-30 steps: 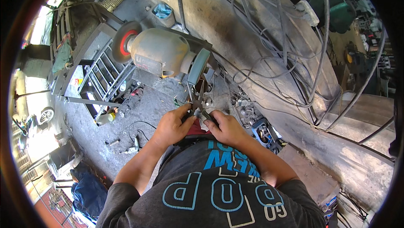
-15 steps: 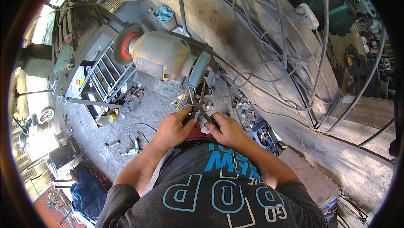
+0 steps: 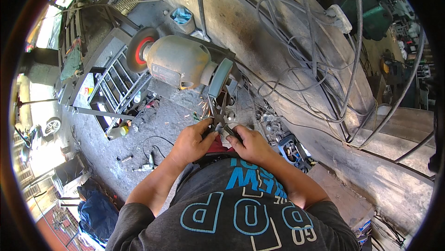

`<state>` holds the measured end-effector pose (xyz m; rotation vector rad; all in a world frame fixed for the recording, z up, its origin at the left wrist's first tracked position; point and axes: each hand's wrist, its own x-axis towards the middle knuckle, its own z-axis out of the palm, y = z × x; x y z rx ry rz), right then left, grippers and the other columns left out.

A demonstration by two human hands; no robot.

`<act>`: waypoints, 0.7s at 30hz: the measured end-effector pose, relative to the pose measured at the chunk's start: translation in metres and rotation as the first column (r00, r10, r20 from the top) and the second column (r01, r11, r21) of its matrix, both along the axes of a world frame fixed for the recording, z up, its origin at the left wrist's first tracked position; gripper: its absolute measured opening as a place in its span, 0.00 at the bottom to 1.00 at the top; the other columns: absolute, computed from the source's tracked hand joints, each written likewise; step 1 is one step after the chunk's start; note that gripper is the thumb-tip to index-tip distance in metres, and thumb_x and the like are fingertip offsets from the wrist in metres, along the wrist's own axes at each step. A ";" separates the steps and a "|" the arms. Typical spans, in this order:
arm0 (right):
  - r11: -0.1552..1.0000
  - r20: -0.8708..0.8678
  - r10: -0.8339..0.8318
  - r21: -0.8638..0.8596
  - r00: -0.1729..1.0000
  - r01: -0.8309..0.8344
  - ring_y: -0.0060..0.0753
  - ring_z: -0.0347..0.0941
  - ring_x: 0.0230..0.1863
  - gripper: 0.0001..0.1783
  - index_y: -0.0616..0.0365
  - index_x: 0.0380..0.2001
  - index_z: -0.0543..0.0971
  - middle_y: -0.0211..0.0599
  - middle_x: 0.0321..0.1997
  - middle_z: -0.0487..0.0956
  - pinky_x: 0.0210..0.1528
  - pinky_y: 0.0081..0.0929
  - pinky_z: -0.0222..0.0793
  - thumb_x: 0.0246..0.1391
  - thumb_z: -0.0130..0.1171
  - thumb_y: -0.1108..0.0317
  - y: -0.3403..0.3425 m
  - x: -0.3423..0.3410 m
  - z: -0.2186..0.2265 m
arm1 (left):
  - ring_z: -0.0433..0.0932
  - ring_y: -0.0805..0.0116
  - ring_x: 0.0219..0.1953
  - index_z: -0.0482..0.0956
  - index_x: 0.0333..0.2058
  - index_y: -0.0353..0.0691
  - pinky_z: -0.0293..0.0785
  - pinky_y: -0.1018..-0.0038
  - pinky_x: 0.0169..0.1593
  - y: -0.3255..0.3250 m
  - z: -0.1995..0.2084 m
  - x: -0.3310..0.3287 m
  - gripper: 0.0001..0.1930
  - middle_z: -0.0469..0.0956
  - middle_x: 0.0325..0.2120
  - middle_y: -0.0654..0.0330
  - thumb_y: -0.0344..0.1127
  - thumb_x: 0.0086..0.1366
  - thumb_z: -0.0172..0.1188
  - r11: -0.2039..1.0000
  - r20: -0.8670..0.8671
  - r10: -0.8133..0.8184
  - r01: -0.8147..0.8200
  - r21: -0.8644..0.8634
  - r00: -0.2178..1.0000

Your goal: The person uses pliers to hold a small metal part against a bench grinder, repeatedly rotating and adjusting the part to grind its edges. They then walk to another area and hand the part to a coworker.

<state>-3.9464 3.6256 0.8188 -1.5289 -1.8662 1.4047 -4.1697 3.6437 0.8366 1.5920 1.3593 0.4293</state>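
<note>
A pair of snips, its two pointed blades spread apart, is held between both hands in front of my body. My left hand is closed round one dark handle, my right hand round the other. The blade tips reach up to the lower edge of the grey-green grinding wheel on the right end of a bench grinder. Sparks fly off to the left of the blades. Exact contact at the wheel is partly hidden. A red-centred disc sits on the grinder's left end.
A metal rack frame stands left of the grinder. Cables hang along the wall at right. An angle grinder-like power tool with a cord lies on the floor at left. A blue toolbox is beyond my right forearm, a bucket behind the grinder.
The snips' blades have shifted very slightly at the wheel, and the sparks now spread more thinly toward the left. Both hands keep their hold.
</note>
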 end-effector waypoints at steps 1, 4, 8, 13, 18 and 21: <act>1.000 -0.001 0.002 -0.002 1.000 -0.002 0.67 0.78 0.36 0.18 0.61 0.41 0.74 0.61 0.30 0.80 0.37 0.55 0.72 0.62 0.58 0.55 0.000 0.000 0.000 | 0.80 0.38 0.38 0.76 0.49 0.32 0.76 0.56 0.39 0.000 -0.001 0.000 0.19 0.80 0.34 0.38 0.37 0.63 0.62 1.000 0.005 -0.003 0.003 0.008 1.000; 1.000 0.000 0.005 -0.012 1.000 -0.005 0.67 0.78 0.36 0.18 0.61 0.41 0.74 0.61 0.30 0.80 0.38 0.55 0.72 0.62 0.58 0.55 0.001 0.000 0.002 | 0.80 0.38 0.38 0.76 0.49 0.32 0.76 0.56 0.39 0.000 -0.003 0.000 0.19 0.80 0.34 0.38 0.37 0.63 0.62 1.000 0.009 -0.011 0.011 0.023 1.000; 1.000 0.004 0.003 -0.021 1.000 -0.003 0.67 0.78 0.36 0.18 0.62 0.41 0.75 0.61 0.31 0.80 0.38 0.54 0.72 0.62 0.58 0.56 0.001 0.001 0.004 | 0.80 0.39 0.38 0.76 0.50 0.32 0.76 0.56 0.39 -0.001 -0.004 0.000 0.19 0.81 0.33 0.39 0.37 0.63 0.62 1.000 0.007 0.002 -0.002 0.024 1.000; 1.000 0.005 0.006 -0.005 1.000 -0.006 0.66 0.78 0.36 0.18 0.61 0.42 0.75 0.60 0.31 0.81 0.39 0.54 0.73 0.62 0.58 0.56 0.001 0.001 0.005 | 0.80 0.39 0.37 0.76 0.50 0.32 0.76 0.56 0.39 -0.001 -0.003 0.000 0.20 0.81 0.33 0.40 0.37 0.63 0.63 1.000 -0.006 -0.008 0.008 -0.001 1.000; 1.000 0.005 0.000 0.008 1.000 0.000 0.66 0.79 0.36 0.18 0.61 0.42 0.75 0.59 0.30 0.81 0.37 0.54 0.73 0.62 0.58 0.56 -0.001 0.002 0.002 | 0.80 0.39 0.37 0.76 0.50 0.32 0.75 0.56 0.38 -0.001 -0.003 0.001 0.20 0.81 0.32 0.40 0.37 0.63 0.63 1.000 -0.005 0.002 -0.002 0.019 1.000; 1.000 0.016 0.000 0.024 1.000 0.000 0.66 0.78 0.35 0.17 0.61 0.41 0.74 0.59 0.30 0.81 0.36 0.54 0.73 0.62 0.58 0.56 -0.001 0.001 0.000 | 0.80 0.39 0.37 0.76 0.50 0.32 0.75 0.56 0.38 -0.001 -0.003 0.001 0.20 0.81 0.32 0.40 0.37 0.63 0.63 1.000 -0.001 0.004 -0.004 0.022 1.000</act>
